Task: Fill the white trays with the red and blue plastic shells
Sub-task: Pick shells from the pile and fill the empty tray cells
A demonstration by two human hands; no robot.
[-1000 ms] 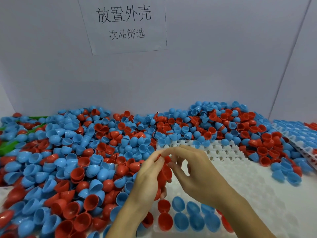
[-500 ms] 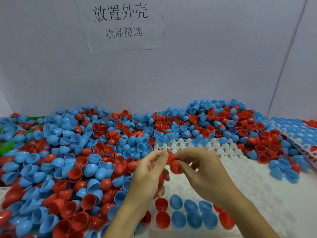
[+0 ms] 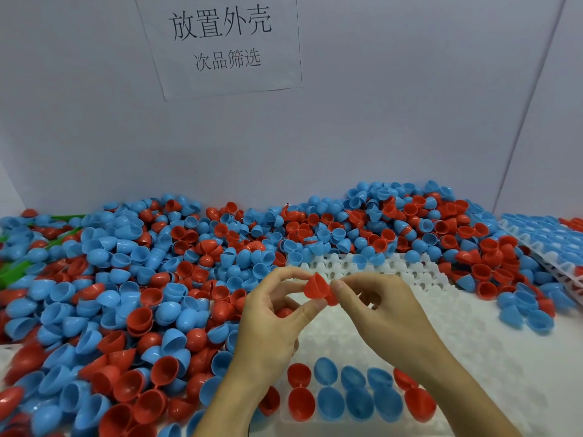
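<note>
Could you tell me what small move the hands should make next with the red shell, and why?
Probably lower the red shell, pinched between left hand and right hand, into an empty cell of the white tray: only its near rows hold shells.

We note two bare hands and forearms entering from the bottom edge. The left hand (image 3: 271, 316) and right hand (image 3: 383, 310) carry no gloves, rings, watch or wristband that we can make out. Both forearms are uncovered up to the frame edge; no sleeve shows. Fingers are slender, nails short and unpainted as far as we can tell.
</note>
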